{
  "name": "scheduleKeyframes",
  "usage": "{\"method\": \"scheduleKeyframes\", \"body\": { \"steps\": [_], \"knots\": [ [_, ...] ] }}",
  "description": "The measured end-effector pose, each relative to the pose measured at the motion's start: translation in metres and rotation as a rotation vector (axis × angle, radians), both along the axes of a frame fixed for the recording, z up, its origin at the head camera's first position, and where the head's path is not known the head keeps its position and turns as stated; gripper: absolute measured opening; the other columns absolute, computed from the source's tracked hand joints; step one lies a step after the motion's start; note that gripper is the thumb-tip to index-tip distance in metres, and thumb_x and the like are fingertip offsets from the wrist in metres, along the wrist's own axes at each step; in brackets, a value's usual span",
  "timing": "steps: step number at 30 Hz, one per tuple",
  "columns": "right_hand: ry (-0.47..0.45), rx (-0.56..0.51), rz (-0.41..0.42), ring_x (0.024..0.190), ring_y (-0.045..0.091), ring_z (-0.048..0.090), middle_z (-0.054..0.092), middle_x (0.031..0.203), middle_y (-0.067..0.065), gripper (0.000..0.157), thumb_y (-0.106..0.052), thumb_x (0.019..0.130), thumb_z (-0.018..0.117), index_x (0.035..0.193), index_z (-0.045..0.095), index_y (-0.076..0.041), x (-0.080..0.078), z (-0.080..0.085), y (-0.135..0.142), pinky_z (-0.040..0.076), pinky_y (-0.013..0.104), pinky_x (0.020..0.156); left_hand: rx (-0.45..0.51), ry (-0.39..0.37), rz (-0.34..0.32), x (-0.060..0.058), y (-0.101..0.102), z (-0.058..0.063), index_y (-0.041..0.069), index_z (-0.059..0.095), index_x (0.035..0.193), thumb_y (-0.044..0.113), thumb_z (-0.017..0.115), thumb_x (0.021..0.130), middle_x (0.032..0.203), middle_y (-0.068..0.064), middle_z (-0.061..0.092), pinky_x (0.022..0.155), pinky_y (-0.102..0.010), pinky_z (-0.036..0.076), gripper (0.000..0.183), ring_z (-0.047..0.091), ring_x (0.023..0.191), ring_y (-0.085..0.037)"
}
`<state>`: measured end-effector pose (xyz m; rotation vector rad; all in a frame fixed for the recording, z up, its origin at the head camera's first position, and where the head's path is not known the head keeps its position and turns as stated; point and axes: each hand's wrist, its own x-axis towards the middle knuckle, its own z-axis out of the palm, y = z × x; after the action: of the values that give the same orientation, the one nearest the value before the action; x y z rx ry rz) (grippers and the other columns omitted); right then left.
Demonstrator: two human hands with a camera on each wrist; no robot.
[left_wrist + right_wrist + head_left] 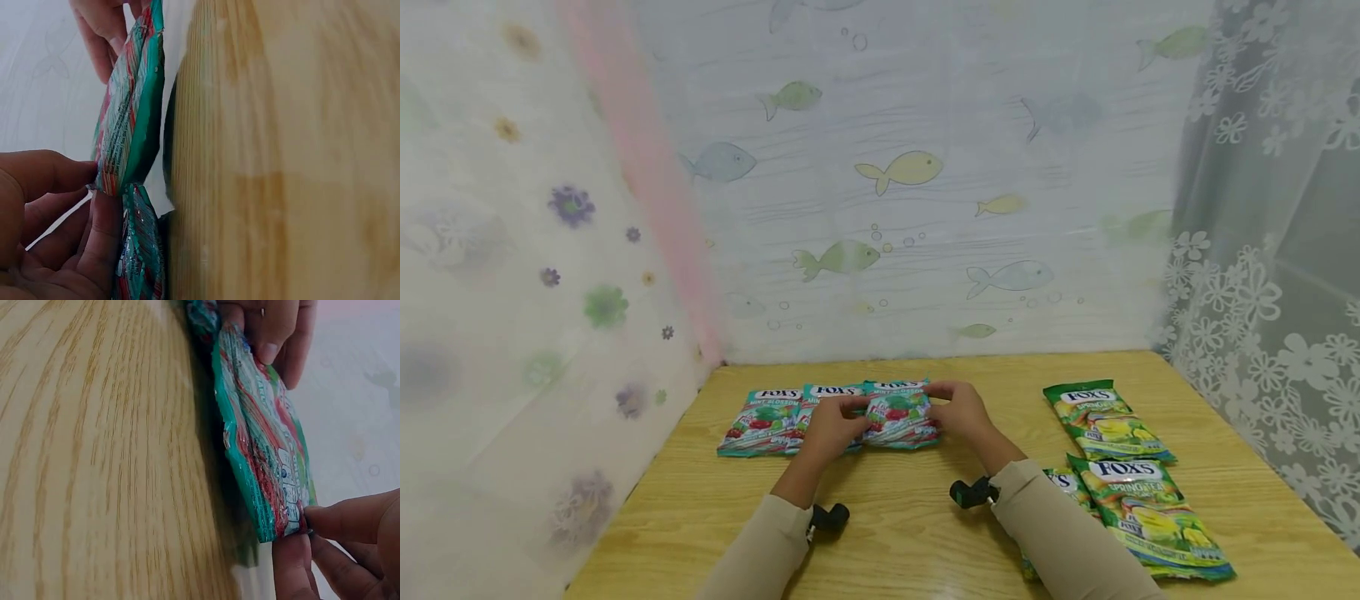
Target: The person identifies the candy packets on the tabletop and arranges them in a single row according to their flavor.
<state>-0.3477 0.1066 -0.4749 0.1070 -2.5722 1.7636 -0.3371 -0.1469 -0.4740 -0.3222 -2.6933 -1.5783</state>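
Both hands pinch one teal candy bag (901, 414), marked Fox's Mint Blossom, by its opposite sides. My left hand (833, 431) has thumb and fingers on its left edge; in the left wrist view the thumb (56, 172) lies on top and fingers lie beneath. The right hand (961, 414) grips the right edge the same way, its fingertips (292, 556) under the bag. A gap between bag and table shows in both wrist views. Left of it, a second mint bag (814, 402) lies partly behind the left hand, beside a third mint bag (762, 423).
Green-and-yellow Fox's bags lie at the right of the wooden table (880, 533): a back one (1101, 421), a front one (1153, 517), and another (1063, 481) partly under the right sleeve (1060, 533). A fish-print curtain (925, 225) hangs behind the table.
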Motion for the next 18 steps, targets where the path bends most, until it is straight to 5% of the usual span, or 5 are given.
{"method": "scheduleKeyframes", "body": {
  "steps": [8, 18],
  "knots": [
    [0.004, 0.104, 0.011, 0.122, 0.034, 0.066, 0.062, 0.143, 0.019, 0.033, -0.008, 0.097, 0.071, 0.130, 0.072, -0.009, 0.0023, -0.0018, -0.0011, 0.059, 0.043, 0.089, -0.061, 0.031, 0.026, 0.0028, 0.0006, 0.0023, 0.009, 0.074, 0.128, 0.013, 0.072, 0.096, 0.124, -0.012, 0.073, 0.062, -0.032, 0.050, 0.032, 0.071, 0.092, -0.021],
    [-0.080, 0.020, 0.054, 0.088, 0.018, 0.075, 0.056, 0.148, 0.023, 0.037, -0.008, 0.097, 0.070, 0.134, 0.068, -0.005, 0.0029, -0.0079, 0.0004, 0.063, 0.035, 0.075, -0.059, 0.002, 0.025, 0.0022, -0.0022, 0.0006, 0.010, 0.077, 0.122, 0.013, 0.074, 0.095, 0.129, -0.012, 0.071, 0.070, -0.033, 0.057, 0.027, 0.071, 0.103, -0.025]
  ]
}}
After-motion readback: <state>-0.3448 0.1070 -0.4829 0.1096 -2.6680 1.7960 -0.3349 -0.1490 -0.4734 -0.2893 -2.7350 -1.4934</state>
